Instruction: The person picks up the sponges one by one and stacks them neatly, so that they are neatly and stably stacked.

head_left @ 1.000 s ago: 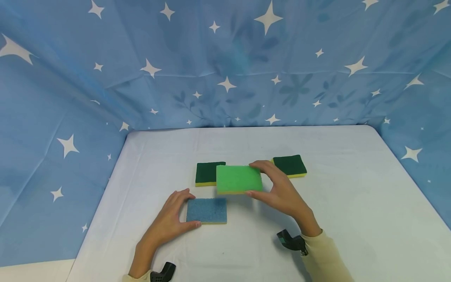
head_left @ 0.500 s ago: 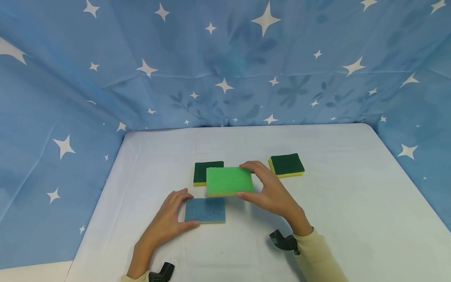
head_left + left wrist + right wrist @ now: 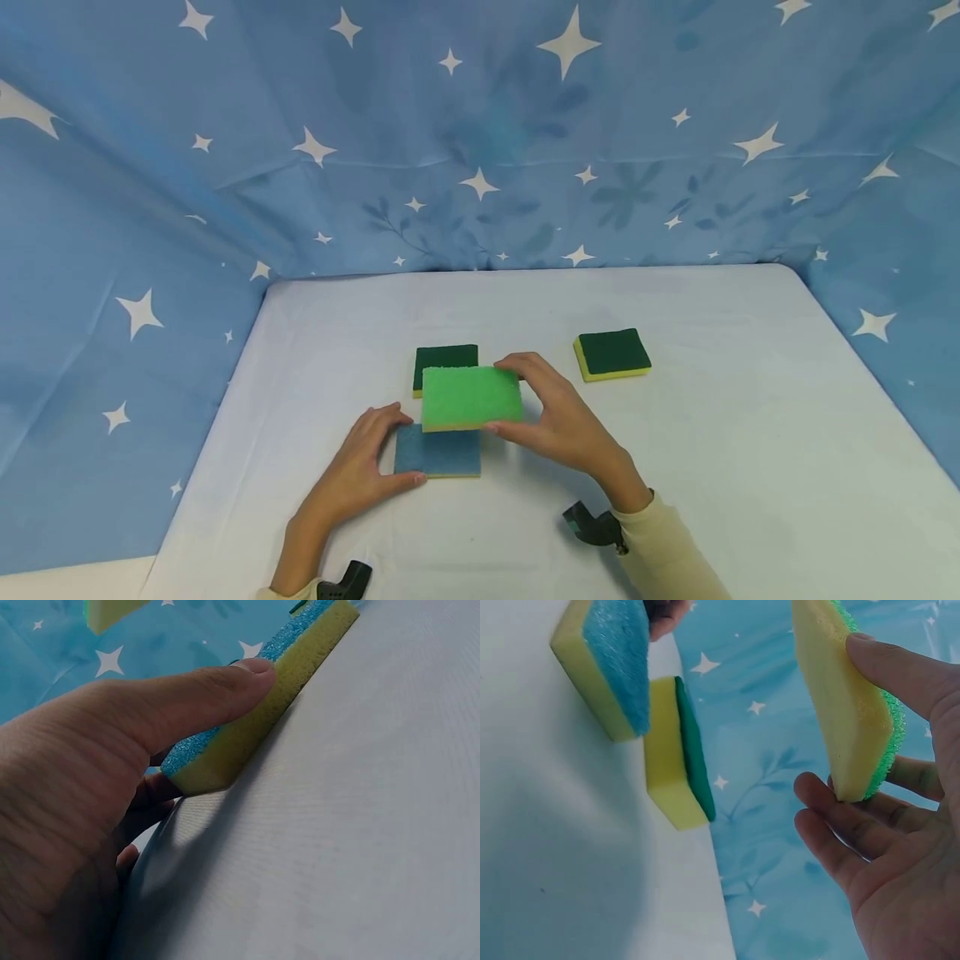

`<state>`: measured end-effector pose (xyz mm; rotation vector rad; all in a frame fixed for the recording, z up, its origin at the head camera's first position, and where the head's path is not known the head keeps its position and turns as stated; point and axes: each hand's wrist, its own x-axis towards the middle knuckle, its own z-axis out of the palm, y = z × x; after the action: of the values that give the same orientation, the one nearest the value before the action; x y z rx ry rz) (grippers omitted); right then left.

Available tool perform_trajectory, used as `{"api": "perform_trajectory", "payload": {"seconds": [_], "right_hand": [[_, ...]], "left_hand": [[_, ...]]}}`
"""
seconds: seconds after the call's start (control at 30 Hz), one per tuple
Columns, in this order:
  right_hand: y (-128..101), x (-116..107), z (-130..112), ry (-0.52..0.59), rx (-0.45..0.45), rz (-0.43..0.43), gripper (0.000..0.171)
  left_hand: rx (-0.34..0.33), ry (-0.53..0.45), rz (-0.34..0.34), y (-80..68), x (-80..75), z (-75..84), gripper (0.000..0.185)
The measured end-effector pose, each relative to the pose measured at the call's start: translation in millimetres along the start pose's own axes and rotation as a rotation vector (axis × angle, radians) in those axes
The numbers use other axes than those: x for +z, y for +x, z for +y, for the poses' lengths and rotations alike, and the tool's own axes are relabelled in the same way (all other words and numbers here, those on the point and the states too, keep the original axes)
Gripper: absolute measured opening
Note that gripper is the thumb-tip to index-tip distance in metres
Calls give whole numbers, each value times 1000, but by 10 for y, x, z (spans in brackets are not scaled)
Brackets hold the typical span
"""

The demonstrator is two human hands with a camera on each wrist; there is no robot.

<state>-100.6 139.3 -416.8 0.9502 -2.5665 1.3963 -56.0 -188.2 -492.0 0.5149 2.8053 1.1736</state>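
My left hand (image 3: pixel 399 446) holds a blue-topped yellow sponge (image 3: pixel 442 452) flat on the white table (image 3: pixel 675 433); its thumb (image 3: pixel 217 686) presses the near edge, and the fingers wrap the far left corner. My right hand (image 3: pixel 498 397) pinches a light green sponge (image 3: pixel 471 397) by its right end and holds it in the air, just over the blue sponge's far edge. In the right wrist view the green sponge (image 3: pixel 847 697) sits between thumb and fingers (image 3: pixel 855 832), clear of the blue sponge (image 3: pixel 607 660).
A dark green sponge (image 3: pixel 446 358) lies behind the held one, partly hidden; it also shows in the right wrist view (image 3: pixel 679 761). A second dark green sponge (image 3: pixel 612 353) lies to the right. A blue starred cloth (image 3: pixel 480 133) walls the table at the back and sides.
My right hand has carried the light green sponge leftward and nearer, from beside the right dark sponge to over the blue sponge. The left hand has stayed on the blue sponge.
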Motion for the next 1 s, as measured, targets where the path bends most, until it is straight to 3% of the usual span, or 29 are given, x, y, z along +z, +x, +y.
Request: {"api": "perform_trajectory", "payload": {"seconds": [0.5,0.8,1.0], "right_hand": [[6,206,-31,2,-54,-39,70],[9,302,-30,5,-71,-52,71],[3,349,-46,11,-79,-52,70]], "left_hand": [[0,15,-3,17,-21,27,87],[106,-7,23,24,-18,-38,95],[71,-1,18,17,-12,-33,99]]}}
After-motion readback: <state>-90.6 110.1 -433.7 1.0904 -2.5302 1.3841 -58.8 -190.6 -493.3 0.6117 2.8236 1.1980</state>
